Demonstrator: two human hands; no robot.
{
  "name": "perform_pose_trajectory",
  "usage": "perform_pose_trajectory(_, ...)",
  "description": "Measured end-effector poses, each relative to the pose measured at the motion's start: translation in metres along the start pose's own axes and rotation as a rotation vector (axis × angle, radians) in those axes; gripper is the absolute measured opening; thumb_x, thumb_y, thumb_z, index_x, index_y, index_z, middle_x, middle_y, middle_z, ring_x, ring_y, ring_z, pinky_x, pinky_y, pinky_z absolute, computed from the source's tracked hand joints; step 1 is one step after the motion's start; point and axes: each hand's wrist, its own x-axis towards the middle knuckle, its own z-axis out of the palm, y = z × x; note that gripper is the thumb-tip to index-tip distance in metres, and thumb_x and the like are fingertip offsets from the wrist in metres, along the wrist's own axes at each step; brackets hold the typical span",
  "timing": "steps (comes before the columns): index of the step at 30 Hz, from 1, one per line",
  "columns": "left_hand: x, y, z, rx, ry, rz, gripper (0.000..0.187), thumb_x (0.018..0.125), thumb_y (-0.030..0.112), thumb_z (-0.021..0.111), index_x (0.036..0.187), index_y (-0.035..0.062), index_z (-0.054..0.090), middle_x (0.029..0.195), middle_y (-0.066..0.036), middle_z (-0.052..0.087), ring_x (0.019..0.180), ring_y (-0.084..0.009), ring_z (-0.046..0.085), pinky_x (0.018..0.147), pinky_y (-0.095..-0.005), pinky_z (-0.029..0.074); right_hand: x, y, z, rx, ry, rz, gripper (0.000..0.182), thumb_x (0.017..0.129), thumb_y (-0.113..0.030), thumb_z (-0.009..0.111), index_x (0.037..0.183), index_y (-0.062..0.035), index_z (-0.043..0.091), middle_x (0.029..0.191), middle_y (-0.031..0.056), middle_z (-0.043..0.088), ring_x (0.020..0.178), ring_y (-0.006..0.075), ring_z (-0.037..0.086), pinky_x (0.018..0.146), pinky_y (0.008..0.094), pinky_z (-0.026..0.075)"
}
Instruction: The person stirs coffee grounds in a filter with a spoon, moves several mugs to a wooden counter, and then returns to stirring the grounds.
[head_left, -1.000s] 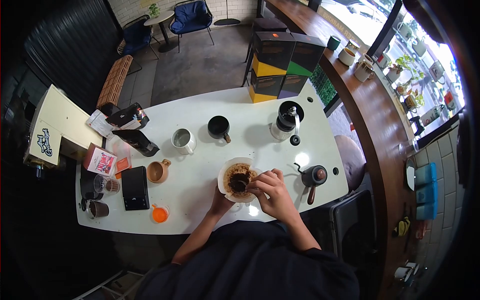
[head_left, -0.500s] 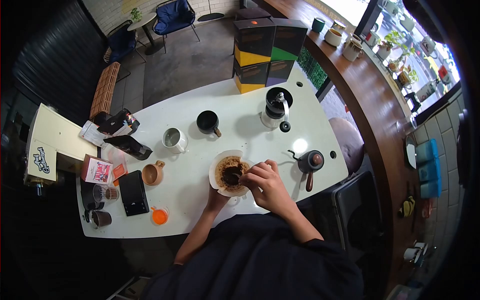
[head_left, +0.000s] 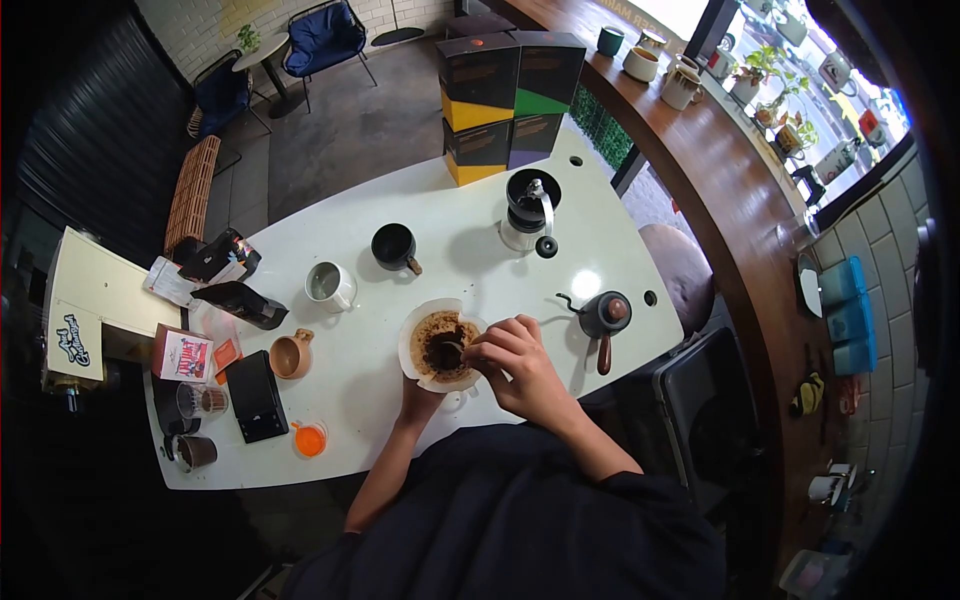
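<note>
cream machine (head_left: 105,295): script logo, illegible | carton (head_left: 182,355): red lettering, illegible | window (head_left: 665,18): lettering, illegible

Cups upward with left hand (head_left: 424,396), partly hidden from view; slants left forearm (head_left: 387,468) back from it toward torso (head_left: 510,500). Pinches with right hand (head_left: 512,365), near left and slightly farther forward, back of hand uppermost, fingers (head_left: 503,347) curled inward toward left side; angles right forearm (head_left: 592,442) back and outward from it.

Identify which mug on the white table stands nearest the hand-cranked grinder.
The black mug: the pale mug and brown mug stand farther from the grinder.
</note>
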Motion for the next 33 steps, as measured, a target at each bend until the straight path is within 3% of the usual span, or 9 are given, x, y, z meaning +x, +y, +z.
perform_pose_trajectory(2, 0.0, -0.004, 0.0, -0.002, 0.003, -0.01, 0.061, 0.076, 0.008, 0.088, 0.13, 0.0046, 0.059, 0.122, -0.009, 0.067, 0.112, -0.0217, 0.066, 0.098, -0.0369, 0.054, 0.0, -0.002, -0.001, -0.147, -0.018, -0.048, 0.017, 0.083, 0.001, 0.072, 0.096, -0.0098, 0.071, 0.089, 0.0029, 0.065, 0.096, 0.0234, 0.061, 0.099, 0.0411, 0.04)
perform_pose_trajectory(12, 0.002, -0.015, -0.001, -0.029, -0.002, -0.002, 0.071, 0.074, 0.01, 0.09, 0.135, 0.0051, 0.054, 0.127, -0.009, 0.065, 0.115, -0.0215, 0.065, 0.1, -0.037, 0.053, -0.002, -0.003, -0.001, 0.02, -0.011, -0.131, 0.02, 0.08, 0.002, 0.073, 0.097, -0.0078, 0.069, 0.092, 0.0042, 0.065, 0.095, 0.0251, 0.061, 0.097, 0.0419, 0.041)
perform_pose_trajectory(16, 0.003, -0.008, 0.001, -0.065, 0.008, -0.036, 0.076, 0.074, 0.01, 0.091, 0.139, 0.006, 0.051, 0.13, -0.009, 0.063, 0.119, -0.0211, 0.063, 0.103, -0.0368, 0.052, -0.002, 0.003, 0.008, -0.139, -0.038, -0.186, 0.025, 0.078, 0.001, 0.073, 0.099, -0.0116, 0.069, 0.092, 0.0025, 0.065, 0.095, 0.0239, 0.061, 0.096, 0.0431, 0.04)
perform_pose_trajectory(33, 0.009, 0.002, 0.004, -0.151, -0.027, -0.034, 0.073, 0.076, 0.009, 0.09, 0.139, 0.007, 0.053, 0.128, -0.008, 0.065, 0.117, -0.0193, 0.064, 0.102, -0.0364, 0.053, -0.005, 0.002, 0.001, -0.091, -0.057, -0.127, 0.024, 0.078, 0.002, 0.073, 0.099, -0.0106, 0.07, 0.094, 0.0032, 0.066, 0.096, 0.0241, 0.06, 0.096, 0.0415, 0.04)
